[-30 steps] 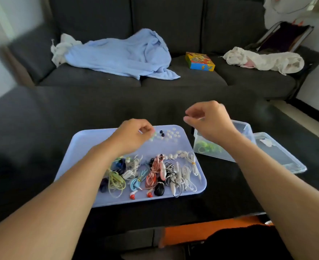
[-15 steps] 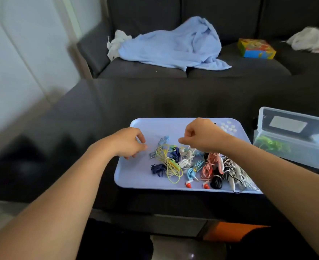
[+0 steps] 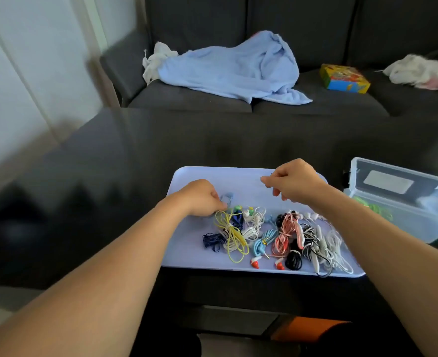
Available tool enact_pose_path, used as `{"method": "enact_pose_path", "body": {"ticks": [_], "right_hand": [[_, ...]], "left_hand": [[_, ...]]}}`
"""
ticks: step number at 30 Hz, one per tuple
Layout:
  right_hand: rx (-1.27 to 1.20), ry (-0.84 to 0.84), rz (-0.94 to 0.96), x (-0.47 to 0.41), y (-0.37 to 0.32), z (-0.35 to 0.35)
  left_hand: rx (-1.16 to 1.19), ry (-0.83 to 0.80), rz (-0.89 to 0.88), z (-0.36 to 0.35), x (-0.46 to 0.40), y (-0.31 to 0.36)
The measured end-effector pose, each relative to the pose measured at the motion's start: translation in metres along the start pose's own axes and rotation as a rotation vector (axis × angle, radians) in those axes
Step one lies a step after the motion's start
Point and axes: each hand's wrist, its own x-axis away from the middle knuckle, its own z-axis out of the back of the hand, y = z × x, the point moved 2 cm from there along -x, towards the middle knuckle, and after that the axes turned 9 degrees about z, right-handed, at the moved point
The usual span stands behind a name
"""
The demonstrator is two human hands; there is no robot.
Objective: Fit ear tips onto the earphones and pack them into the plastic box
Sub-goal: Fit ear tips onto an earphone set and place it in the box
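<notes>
Lilac tray at centre frame holds our earphones; our left hand pinches one there, right hand curled, contents unclear.

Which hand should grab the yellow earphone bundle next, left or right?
Left, probably. The left hand already rests at the top of the yellow earphones on the tray. The right hand hovers farther off, fingers curled as if pinching something small.
</notes>
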Motion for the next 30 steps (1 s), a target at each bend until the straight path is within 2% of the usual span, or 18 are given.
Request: {"method": "enact_pose_path", "body": {"ticks": [3, 7, 9, 13, 15, 17, 19, 21, 23, 26, 30], "right_hand": [[-0.026, 0.012, -0.007, 0.0, 0.009, 0.004], [-0.012, 0.014, 0.024, 0.001, 0.014, 0.003], [-0.012, 0.034, 0.033, 0.002, 0.013, 0.006], [-0.164, 0.231, 0.008, 0.004, 0.011, 0.027], [-0.281, 0.339, -0.048, 0.007, 0.011, 0.041], [-0.414, 0.343, -0.115, 0.011, 0.01, 0.05], [-0.581, 0.151, -0.156, 0.017, 0.007, 0.049], [-0.769, -0.137, -0.161, 0.025, 0.001, 0.036], [-0.947, -0.319, -0.143, 0.03, -0.008, 0.02], [-1.063, -0.289, -0.129, 0.029, -0.017, 0.012], [-1.119, -0.138, -0.123, 0.021, -0.007, 0.012]], "left_hand": [[0.373, -0.055, 0.025, 0.006, 0.002, -0.002], [0.994, 0.018, 0.099, 0.026, 0.011, -0.009], [1.232, -0.055, 0.123, 0.031, 0.014, -0.011], [1.382, -0.259, 0.121, 0.025, 0.02, 0.003], [1.473, -0.379, 0.062, 0.021, 0.024, 0.019], [1.613, -0.517, -0.014, 0.018, 0.029, 0.039], [1.65, -0.594, -0.083, 0.015, 0.033, 0.059], [1.593, -0.599, -0.159, 0.011, 0.035, 0.076], [1.536, -0.574, -0.218, 0.009, 0.037, 0.089], [1.484, -0.478, -0.25, 0.007, 0.036, 0.101], [1.282, -0.183, -0.186, 0.004, 0.03, 0.096]]}}
